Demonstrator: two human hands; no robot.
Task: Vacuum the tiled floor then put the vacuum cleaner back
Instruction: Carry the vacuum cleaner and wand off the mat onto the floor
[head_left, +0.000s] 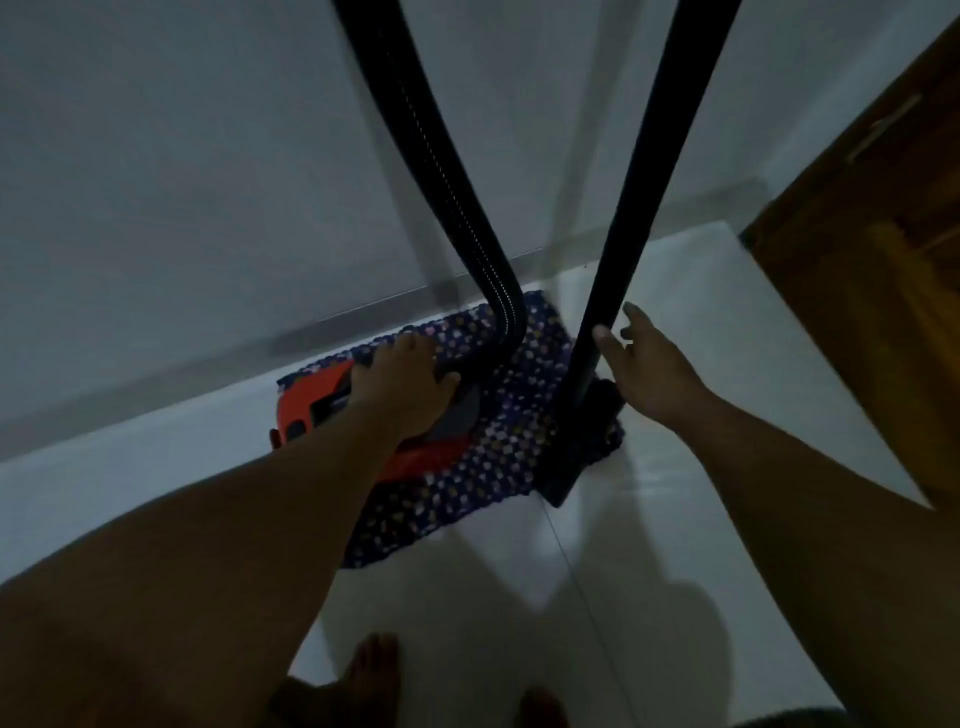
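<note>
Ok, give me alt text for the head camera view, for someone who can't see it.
A person's left hand rests on a red vacuum cleaner sitting on a dark patterned mat by a wall, while the open right hand touches the upright black wand. A black hose curves upward; bare feet stand on white tiles.

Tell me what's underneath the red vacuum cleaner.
The red vacuum cleaner sits on a dark blue patterned mat laid over the white tiled floor. The left hand and forearm cover part of it.
</note>
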